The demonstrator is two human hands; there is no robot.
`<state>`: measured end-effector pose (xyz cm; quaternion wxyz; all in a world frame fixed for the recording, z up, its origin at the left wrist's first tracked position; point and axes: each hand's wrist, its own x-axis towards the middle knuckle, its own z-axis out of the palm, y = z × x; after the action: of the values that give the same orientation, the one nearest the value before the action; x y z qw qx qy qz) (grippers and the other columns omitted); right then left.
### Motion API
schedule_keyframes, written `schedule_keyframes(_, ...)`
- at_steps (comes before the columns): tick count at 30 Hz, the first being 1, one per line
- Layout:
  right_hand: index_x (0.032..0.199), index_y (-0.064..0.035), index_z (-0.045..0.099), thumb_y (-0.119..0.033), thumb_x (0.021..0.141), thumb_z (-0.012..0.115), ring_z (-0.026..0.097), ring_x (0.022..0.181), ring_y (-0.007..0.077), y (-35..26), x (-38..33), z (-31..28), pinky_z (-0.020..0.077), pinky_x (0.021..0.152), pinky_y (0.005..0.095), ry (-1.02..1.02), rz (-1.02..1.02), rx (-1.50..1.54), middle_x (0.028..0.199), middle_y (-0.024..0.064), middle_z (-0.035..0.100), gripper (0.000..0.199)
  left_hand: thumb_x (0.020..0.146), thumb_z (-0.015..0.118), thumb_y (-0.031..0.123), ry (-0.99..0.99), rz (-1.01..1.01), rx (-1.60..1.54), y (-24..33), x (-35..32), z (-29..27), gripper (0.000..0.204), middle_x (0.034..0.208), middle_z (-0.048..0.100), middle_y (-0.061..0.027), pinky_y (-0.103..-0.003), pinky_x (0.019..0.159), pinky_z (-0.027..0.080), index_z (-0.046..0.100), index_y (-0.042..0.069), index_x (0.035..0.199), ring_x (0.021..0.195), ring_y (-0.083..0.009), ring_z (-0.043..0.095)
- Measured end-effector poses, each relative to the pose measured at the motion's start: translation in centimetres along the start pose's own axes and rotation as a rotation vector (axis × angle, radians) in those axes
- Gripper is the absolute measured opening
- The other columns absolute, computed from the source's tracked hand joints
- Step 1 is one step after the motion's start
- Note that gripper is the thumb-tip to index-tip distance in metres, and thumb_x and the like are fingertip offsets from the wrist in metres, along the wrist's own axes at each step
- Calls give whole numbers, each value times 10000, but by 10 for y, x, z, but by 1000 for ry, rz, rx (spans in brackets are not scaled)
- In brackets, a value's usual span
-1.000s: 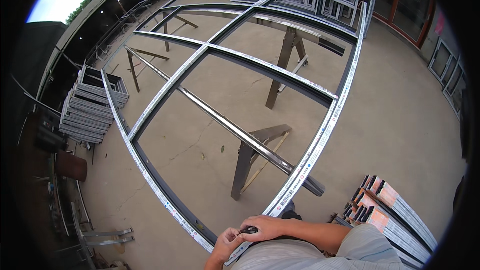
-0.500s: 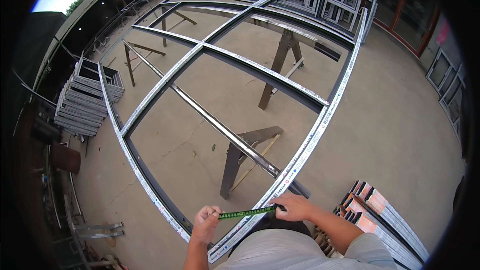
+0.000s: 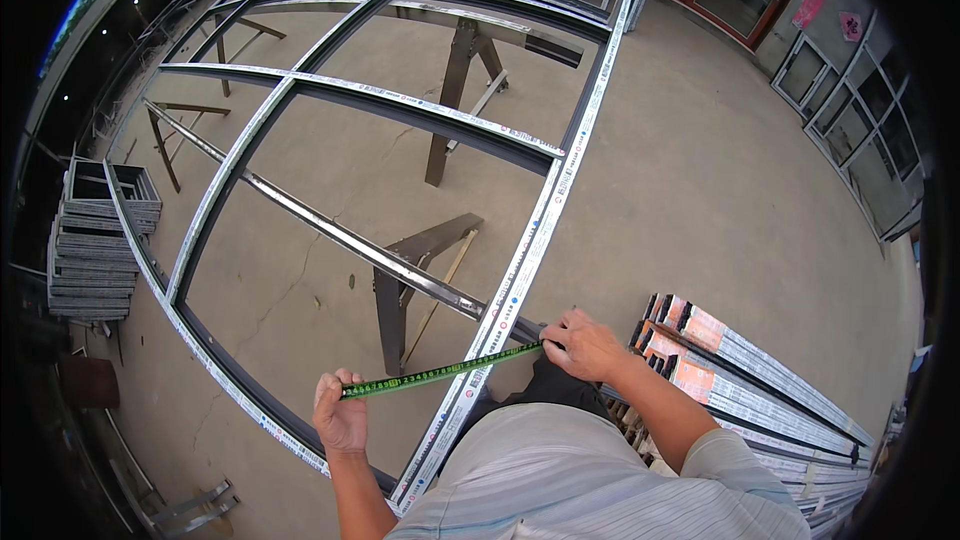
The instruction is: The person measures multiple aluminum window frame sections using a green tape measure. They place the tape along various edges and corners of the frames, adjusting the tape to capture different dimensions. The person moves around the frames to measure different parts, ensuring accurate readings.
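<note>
Green measuring tape (image 3: pixel 440 374) is stretched across the near part of a large frame (image 3: pixel 540 215), one end pinched in the fingers of the left hand (image 3: pixel 342 415), the other gripped by those of the right hand (image 3: pixel 590 348) (what the palm covers cannot be told). Beneath the frame, a metal bar (image 3: pixel 320 223) is borne by a brown trestle (image 3: pixel 392 320).

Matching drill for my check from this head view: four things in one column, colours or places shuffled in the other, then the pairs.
1. Tape measure
2. Left hand
3. Right hand
4. Stacked frames

A. At the left side of the view
B. Green, stretched out
C. At the tape measure's right end
D. At the tape measure's left end

Pairs: 1-B, 2-D, 3-C, 4-A
</note>
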<state>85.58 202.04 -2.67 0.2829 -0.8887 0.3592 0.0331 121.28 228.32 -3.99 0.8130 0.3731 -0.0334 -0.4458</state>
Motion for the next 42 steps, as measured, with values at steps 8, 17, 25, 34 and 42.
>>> schedule_keyframes(8, 1076, -151, 783, -295, 1012, 662, 665, 1093, 302, 95, 41, -25, 583, 875, 469, 121, -117, 14, 1064, 86, 697, 199, 1031, 738, 190, 113, 99, 84, -62, 26, 76, 149, 1061, 676, -61, -376, 949, 546, 608, 127, 1069, 1019, -222, 654)
schedule_keyframes(17, 1081, -143, 796, -276, 992, 648, 666, 1073, 312, 211, 87, -63, 582, 890, 474, 88, -181, 151, 1060, 86, 708, 218, 1098, 703, 258, 239, 9, 228, -178, 53, 171, 177, 987, 749, -61, -401, 865, 653, 652, 111, 1185, 946, -211, 740)
schedule_keyframes(25, 1076, -103, 804, -279, 979, 650, 664, 1072, 352, 237, 107, -89, 569, 919, 485, 84, -216, 202, 1083, 110, 727, 253, 1099, 717, 278, 285, -55, 448, -231, 81, 194, 257, 970, 748, -81, -347, 844, 627, 677, 35, 1171, 874, -185, 739)
schedule_keyframes(34, 1103, -90, 825, -294, 981, 682, 681, 1097, 378, 234, 94, -94, 570, 934, 506, 55, -101, 138, 1079, 154, 750, 277, 1106, 710, 319, 91, -135, 546, -272, 114, 202, 354, 1046, 757, -67, -349, 897, 602, 703, 0, 1258, 942, -167, 725)
schedule_keyframes(42, 1095, -125, 837, -300, 974, 696, 703, 1061, 348, 250, 136, -123, 588, 910, 472, 16, -124, 198, 1112, 102, 778, 255, 1114, 693, 328, 219, -103, 566, -287, 134, 232, 366, 1054, 761, -77, -343, 900, 597, 715, -8, 1255, 942, -170, 723)
